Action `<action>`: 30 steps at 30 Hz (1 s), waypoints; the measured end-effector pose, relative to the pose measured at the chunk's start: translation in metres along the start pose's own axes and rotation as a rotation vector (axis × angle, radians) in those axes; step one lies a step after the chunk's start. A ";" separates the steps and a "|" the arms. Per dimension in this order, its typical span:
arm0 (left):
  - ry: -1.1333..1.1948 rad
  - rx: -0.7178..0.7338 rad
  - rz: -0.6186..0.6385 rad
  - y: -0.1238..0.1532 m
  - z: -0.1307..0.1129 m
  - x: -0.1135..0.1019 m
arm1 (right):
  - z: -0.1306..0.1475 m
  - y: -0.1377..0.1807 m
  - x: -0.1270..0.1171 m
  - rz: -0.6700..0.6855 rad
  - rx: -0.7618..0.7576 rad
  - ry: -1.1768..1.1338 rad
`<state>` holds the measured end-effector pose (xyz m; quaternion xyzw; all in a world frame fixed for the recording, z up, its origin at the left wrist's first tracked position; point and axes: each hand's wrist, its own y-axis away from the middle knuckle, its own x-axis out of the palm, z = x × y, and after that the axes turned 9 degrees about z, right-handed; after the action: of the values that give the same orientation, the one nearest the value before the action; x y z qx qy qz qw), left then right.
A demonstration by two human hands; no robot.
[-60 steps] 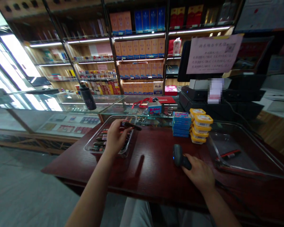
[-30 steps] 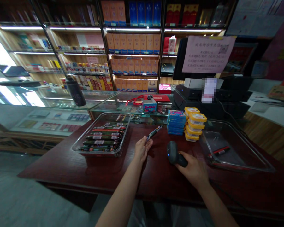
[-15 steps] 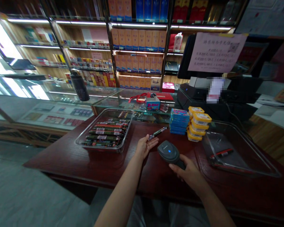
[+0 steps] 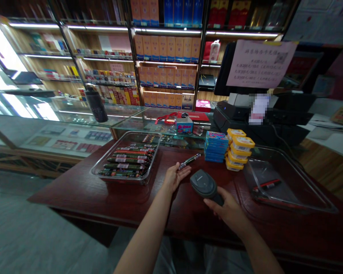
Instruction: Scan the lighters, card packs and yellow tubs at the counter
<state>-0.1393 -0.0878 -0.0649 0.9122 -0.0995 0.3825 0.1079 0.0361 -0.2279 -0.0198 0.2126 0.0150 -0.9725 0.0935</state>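
My left hand (image 4: 175,176), palm up, holds a slim dark green stick with a pale label (image 4: 190,161) between thumb and fingers. Its far end points up and right. My right hand (image 4: 224,205) is closed round the handle of a dark grey barcode scanner (image 4: 203,183). The scanner's head is angled left toward the stick, a short gap away from it. To the left, a clear plastic tray (image 4: 95,173) holds several similar dark sticks. Another clear tray (image 4: 297,203) on the right has a red and black stick (image 4: 270,185) in it.
Blue packs (image 4: 215,147) and yellow-lidded tubs (image 4: 237,154) stand stacked on the dark red table (image 4: 82,199). Behind are a glass counter, a small blue box (image 4: 184,125), a dark cup (image 4: 96,104), a monitor with a paper sign (image 4: 260,64), and stocked shelves.
The blue light on top of the scanner has gone out. Both hands, the stick and the scanner have stayed almost in place.
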 end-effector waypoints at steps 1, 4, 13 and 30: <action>-0.002 0.002 -0.003 0.000 0.000 0.000 | 0.001 0.000 -0.003 -0.014 -0.015 0.080; -0.005 0.019 -0.028 -0.001 0.000 -0.003 | -0.002 -0.002 -0.011 -0.084 0.000 0.425; -0.114 0.160 0.041 -0.004 0.003 -0.007 | -0.044 -0.023 -0.013 -0.249 0.029 0.950; -0.798 0.355 0.388 0.026 0.047 0.128 | -0.047 -0.029 -0.016 -0.287 0.076 0.887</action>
<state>-0.0265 -0.1383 -0.0014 0.9567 -0.2348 0.0266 -0.1696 0.0642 -0.1939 -0.0562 0.6068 0.0471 -0.7907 -0.0654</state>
